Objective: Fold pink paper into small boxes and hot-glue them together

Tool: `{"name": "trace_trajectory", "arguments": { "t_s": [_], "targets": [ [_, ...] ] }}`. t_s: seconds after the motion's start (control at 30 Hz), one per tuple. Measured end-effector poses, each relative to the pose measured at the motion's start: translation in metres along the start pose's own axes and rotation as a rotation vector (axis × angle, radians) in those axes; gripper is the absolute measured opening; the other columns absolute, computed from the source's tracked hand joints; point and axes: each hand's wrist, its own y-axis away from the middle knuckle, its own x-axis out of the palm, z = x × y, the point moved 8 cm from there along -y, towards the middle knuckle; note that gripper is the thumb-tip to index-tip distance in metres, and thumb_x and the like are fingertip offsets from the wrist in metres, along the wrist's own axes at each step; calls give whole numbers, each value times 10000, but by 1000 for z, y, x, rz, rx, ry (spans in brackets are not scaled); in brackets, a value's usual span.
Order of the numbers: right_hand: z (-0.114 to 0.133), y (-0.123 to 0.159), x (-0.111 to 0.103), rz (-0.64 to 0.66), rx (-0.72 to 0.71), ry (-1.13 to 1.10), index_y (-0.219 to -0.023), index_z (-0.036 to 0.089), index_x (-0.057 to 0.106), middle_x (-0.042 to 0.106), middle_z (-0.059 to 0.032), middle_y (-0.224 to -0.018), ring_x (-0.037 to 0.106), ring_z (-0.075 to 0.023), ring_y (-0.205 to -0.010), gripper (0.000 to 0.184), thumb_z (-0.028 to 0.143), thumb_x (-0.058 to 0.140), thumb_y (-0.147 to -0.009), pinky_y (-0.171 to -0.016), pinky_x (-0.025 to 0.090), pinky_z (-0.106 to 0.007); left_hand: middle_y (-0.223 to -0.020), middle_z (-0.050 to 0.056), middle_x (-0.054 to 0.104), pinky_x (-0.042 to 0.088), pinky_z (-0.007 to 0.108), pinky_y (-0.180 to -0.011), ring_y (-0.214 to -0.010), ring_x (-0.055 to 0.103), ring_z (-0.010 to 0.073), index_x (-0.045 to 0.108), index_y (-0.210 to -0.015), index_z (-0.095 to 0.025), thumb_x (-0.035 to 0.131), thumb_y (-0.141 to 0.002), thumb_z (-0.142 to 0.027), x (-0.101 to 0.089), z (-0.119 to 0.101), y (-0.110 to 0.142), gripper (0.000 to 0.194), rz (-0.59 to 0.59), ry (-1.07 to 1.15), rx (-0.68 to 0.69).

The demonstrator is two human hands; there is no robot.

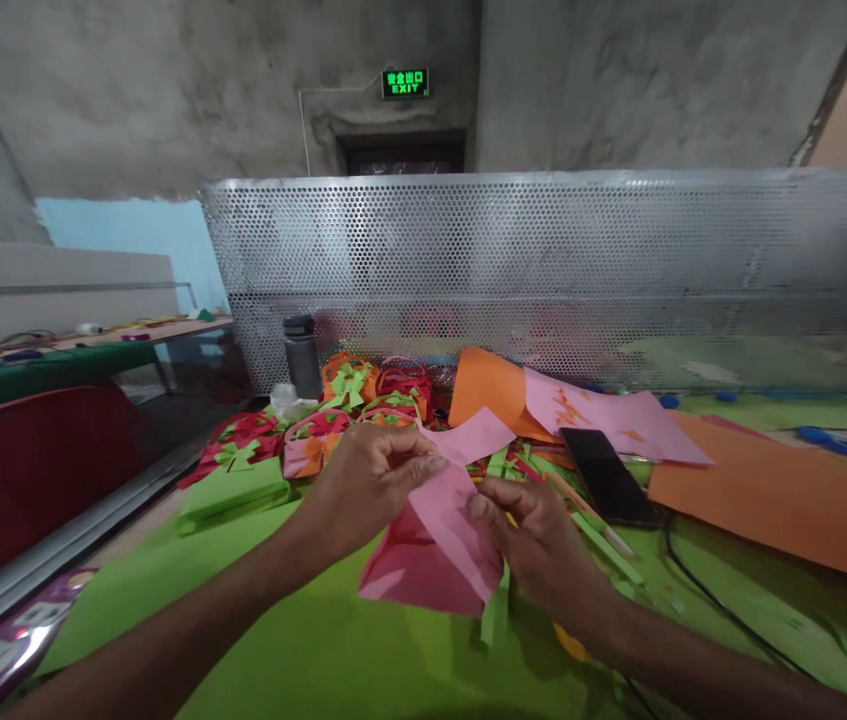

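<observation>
Pinching Pink Paper From Both Sides

Holding a folded pink paper piece (430,575) above a broad green sheet (273,620), a person works with two bare hands. The fingers (427,467) of the left hand (363,485) grasp its upper edge, thumb against fingertips, while those of the right hand (543,540) grip its right side. The opposed pinches likely steady the thin paper and hold its fold taut without crushing the hollow body, whose opening faces the wearer. A pink flap (479,435) juts out beyond the fingers; whether it belongs to the same piece cannot be told.

Beyond the left fingers, small decorated paper bags (318,440) crowd together beside a dark bottle (304,360), apparently grouped there to leave working room nearer the wearer. A green folded packet (235,495) lies left of the hand. Right of the right fingers, a phone (609,477) lies among paper strips (607,548) and orange sheets (783,490), seemingly set aside from the handwork.
</observation>
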Motion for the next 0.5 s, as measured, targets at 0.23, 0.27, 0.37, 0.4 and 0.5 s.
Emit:
{"name": "trace_trajectory", "arguments": {
  "t_s": [0.23, 0.27, 0.37, 0.4, 0.5],
  "targets": [
    [1, -1, -6, -67, -33, 105, -540, 182, 386, 325, 57, -508, 287, -81, -491, 327, 333, 458, -821, -450, 234, -211, -558, -15, 535, 311, 194, -479, -524, 441, 96, 629, -656, -138, 500, -790, -307, -2, -4, 2, 252, -3, -40, 3],
    [1, -1, -6, -59, -31, 100, -537, 181, 394, 334, 58, -510, 290, -80, -490, 318, 324, 475, -809, -450, 237, -210, -554, -17, 528, 309, 194, -481, -522, 435, 95, 627, -649, -138, 496, -791, -298, -1, -4, 2, 251, 2, -51, 5],
    [1, -2, -3, -28, -3, 70, -548, 172, 440, 380, 57, -529, 319, -78, -502, 276, 306, 516, -776, -467, 268, -203, -555, -18, 525, 308, 195, -487, -523, 430, 92, 627, -634, -135, 493, -786, -275, 7, -4, 2, 246, 51, -51, 10],
    [1, -3, -2, -20, 13, 51, -557, 169, 458, 397, 55, -538, 334, -80, -509, 256, 303, 527, -765, -478, 282, -203, -549, -20, 517, 304, 194, -483, -515, 422, 89, 622, -621, -134, 492, -784, -268, 11, -5, 3, 248, 73, -35, 10],
    [-4, -3, 1, 8, 79, -15, -565, 162, 482, 420, 53, -535, 343, -79, -503, 230, 302, 552, -732, -481, 291, -205, -528, -29, 478, 285, 185, -462, -495, 385, 78, 589, -570, -135, 498, -777, -242, 22, -6, 5, 251, 118, 23, 9]
  ]
}}
